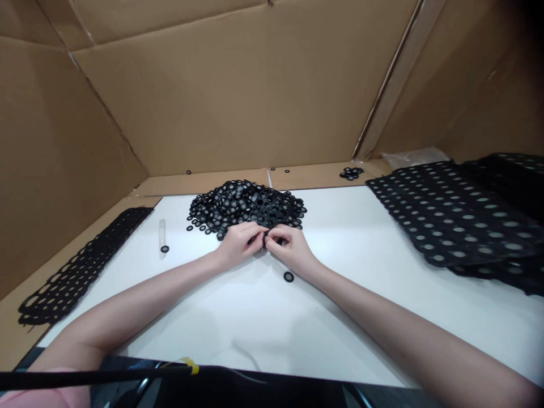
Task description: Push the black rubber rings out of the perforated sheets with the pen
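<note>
In front of a heap of small black rings (242,205) with pale centres, my two hands meet at the fingertips. My left hand (241,242) is closed in a pinch, and so is my right hand (289,243). Between them is a small black piece (266,240), which looks like one of the rings; my fingers cover most of it. A single black ring (288,276) lies flat on the white tabletop (272,328), just below my right hand.
A perforated black sheet (85,263) lies along the left edge. Larger sheets with pale dots (459,215) are stacked at the right. A clear strip (162,235) with a loose ring (165,249) lies left of the heap. Cardboard walls (246,90) enclose the table. A black cable (127,375) crosses the near edge.
</note>
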The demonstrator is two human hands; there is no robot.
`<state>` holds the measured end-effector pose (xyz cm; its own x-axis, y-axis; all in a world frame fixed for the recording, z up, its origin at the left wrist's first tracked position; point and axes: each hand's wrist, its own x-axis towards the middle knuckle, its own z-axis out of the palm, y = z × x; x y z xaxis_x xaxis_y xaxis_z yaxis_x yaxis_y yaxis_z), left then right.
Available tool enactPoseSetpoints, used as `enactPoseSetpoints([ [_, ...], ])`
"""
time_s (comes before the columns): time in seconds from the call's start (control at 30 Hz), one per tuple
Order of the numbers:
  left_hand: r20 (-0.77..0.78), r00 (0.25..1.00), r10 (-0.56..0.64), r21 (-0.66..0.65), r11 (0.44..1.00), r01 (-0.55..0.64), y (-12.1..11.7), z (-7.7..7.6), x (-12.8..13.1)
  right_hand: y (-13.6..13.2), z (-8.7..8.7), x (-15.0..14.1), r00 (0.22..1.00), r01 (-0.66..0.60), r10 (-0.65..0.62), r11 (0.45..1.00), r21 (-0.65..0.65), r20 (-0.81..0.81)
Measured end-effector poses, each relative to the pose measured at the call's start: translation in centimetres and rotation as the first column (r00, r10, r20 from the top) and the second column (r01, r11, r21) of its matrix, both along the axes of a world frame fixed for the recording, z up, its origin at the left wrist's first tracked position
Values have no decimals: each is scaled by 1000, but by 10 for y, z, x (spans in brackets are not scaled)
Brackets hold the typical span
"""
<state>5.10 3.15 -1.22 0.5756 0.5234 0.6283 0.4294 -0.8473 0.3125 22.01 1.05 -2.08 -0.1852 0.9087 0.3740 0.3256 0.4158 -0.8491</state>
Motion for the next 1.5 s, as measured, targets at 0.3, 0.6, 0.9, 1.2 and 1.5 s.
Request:
enactPoseSetpoints([
  [0.3, 51, 998, -22, -64, 998, 25, 1, 3, -3, -1, 2, 0, 1000, -14, 14, 1000, 3, 10],
  [0.6, 92, 992, 81, -7, 997, -81, 3, 0, -2, 0, -2, -1, 1000, -28, 28, 999, 15, 14],
  [0.9, 336, 882, 332, -466, 872, -151, 18, 6, -2, 2, -3, -1, 999, -25, 26, 999, -33, 39],
  [1.2, 451, 801, 394, -594, 802, -60, 23, 11, 5, 2, 0, -3, 1000, -18, 17, 998, -58, -10],
  [1.5, 536, 709, 457, -675, 737, 36, 26, 6, 10, 3, -1, -4, 1000, 16, -16, 999, -42, 4],
])
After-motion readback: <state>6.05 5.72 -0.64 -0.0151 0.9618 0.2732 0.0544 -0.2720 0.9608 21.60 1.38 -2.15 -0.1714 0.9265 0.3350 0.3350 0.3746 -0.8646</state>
